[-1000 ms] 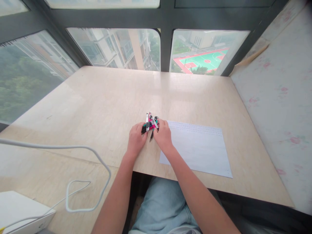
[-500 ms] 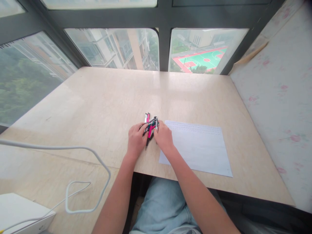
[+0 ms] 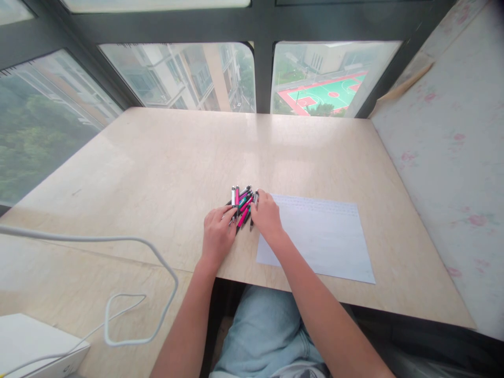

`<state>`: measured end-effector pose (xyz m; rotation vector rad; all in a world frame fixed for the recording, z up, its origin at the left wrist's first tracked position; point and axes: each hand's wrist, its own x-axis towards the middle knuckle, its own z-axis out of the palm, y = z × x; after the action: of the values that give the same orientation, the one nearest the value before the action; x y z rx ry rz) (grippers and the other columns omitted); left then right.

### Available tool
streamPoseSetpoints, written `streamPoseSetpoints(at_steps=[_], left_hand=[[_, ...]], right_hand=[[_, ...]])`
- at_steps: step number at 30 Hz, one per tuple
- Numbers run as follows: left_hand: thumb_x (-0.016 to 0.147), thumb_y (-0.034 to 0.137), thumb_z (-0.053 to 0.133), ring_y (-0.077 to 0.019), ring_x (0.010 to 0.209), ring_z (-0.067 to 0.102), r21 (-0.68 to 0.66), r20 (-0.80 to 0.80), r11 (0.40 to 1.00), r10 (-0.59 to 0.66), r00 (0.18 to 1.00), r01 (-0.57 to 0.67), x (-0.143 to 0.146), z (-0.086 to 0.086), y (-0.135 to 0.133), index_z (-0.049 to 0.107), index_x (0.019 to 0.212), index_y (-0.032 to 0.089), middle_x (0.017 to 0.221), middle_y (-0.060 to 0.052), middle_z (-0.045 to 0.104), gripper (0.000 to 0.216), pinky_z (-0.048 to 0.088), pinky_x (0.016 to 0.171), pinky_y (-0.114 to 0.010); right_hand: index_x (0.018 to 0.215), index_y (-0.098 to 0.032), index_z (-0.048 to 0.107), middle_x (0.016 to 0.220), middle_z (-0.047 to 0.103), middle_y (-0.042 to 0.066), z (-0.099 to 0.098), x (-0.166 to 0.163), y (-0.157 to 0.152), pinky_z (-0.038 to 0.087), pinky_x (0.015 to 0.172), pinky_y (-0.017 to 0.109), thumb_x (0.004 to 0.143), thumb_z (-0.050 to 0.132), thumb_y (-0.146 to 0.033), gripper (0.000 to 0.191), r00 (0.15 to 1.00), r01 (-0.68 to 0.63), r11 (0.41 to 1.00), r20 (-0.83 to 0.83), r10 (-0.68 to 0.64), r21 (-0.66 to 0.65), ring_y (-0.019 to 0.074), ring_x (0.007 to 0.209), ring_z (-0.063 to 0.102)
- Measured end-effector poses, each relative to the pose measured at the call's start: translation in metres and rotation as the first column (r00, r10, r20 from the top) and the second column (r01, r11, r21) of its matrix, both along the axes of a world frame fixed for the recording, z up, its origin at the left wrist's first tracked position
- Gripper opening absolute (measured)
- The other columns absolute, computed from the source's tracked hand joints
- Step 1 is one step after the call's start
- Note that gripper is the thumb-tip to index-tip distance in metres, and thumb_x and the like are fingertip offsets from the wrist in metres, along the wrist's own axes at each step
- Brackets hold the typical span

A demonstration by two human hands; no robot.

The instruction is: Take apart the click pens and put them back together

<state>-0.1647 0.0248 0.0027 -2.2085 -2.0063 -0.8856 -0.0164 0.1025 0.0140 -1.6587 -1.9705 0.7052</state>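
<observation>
A loose heap of pens (image 3: pixel 244 203) in pink, black, green, purple and silver lies between my two hands on the tabletop. My left hand (image 3: pixel 218 231) is at the heap's left side, its thumb and fingers closed on a white pen (image 3: pixel 233 195) and a pink pen that point away from me. On the other side, my right hand (image 3: pixel 268 214) pinches a dark pen (image 3: pixel 254 202) with a silver end, its tip pointing down toward me. The fingertips of both hands partly cover the pens.
A sheet of paper (image 3: pixel 318 239) with lines of writing along its top lies at the right, partly under my right forearm. At the left, a white cable (image 3: pixel 118 239) loops above a white box (image 3: pixel 37 344). Windows (image 3: pixel 181 76) border the far edge; a papered wall (image 3: pixel 457 173) stands right.
My hands have moved slightly apart, the left one left and toward me. The pens between them are more spread, and the dark pen at my right hand now stands clearer of the heap.
</observation>
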Motion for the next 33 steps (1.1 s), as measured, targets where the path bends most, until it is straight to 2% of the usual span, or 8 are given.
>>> streamPoseSetpoints(at_steps=[7,12,17,25,33], left_hand=[[0.080,0.002,0.047,-0.0273,0.113,0.059,0.003,0.023,1.000,0.028,0.999,-0.028,-0.003,0.001,-0.004,0.063,0.120,0.021,0.121,-0.011,0.066,0.047,0.042,0.103,-0.047],[0.086,0.008,0.047,-0.0265,0.112,0.060,-0.001,0.059,0.999,0.044,0.997,-0.044,-0.002,0.003,-0.004,0.064,0.118,0.021,0.120,-0.011,0.066,0.040,0.043,0.102,-0.046],[0.090,0.018,0.050,-0.0271,0.112,0.059,0.000,0.074,0.999,0.054,0.996,-0.054,0.000,0.004,-0.003,0.063,0.120,0.020,0.122,-0.012,0.065,0.033,0.043,0.102,-0.046],[0.092,0.025,0.052,-0.0288,0.116,0.058,-0.017,0.066,0.999,0.052,0.996,-0.051,0.000,0.004,-0.002,0.062,0.120,0.021,0.123,-0.013,0.064,0.030,0.043,0.102,-0.048],[0.092,0.029,0.055,-0.0291,0.116,0.058,-0.005,0.033,0.998,0.063,0.997,-0.063,-0.004,0.004,-0.005,0.062,0.118,0.020,0.124,-0.013,0.063,0.029,0.044,0.102,-0.047]], right_hand=[[0.122,-0.013,0.053,0.105,0.060,0.013,0.001,0.006,-0.006,0.047,0.076,0.030,0.090,0.049,-0.013,0.032,0.999,0.002,1.000,0.040,-0.002,-0.002,0.0216,0.091,0.062],[0.112,-0.015,0.059,0.101,0.062,0.011,-0.001,0.010,-0.007,0.046,0.077,0.029,0.089,0.049,-0.012,0.025,0.997,0.003,1.000,0.076,-0.001,-0.022,0.0213,0.091,0.062],[0.108,-0.015,0.063,0.097,0.066,0.011,0.000,0.013,-0.007,0.046,0.080,0.030,0.090,0.048,-0.013,0.023,0.996,-0.056,0.998,0.071,0.057,-0.024,0.0215,0.093,0.062],[0.114,-0.015,0.063,0.101,0.068,0.010,0.003,0.021,-0.014,0.046,0.084,0.031,0.089,0.047,-0.011,0.031,0.995,-0.105,0.995,-0.003,0.105,-0.005,0.0206,0.096,0.063],[0.116,-0.015,0.064,0.096,0.068,0.007,0.008,0.039,-0.039,0.048,0.079,0.029,0.088,0.050,-0.014,0.031,0.984,-0.141,0.989,-0.105,0.145,0.042,0.0168,0.077,0.063]])
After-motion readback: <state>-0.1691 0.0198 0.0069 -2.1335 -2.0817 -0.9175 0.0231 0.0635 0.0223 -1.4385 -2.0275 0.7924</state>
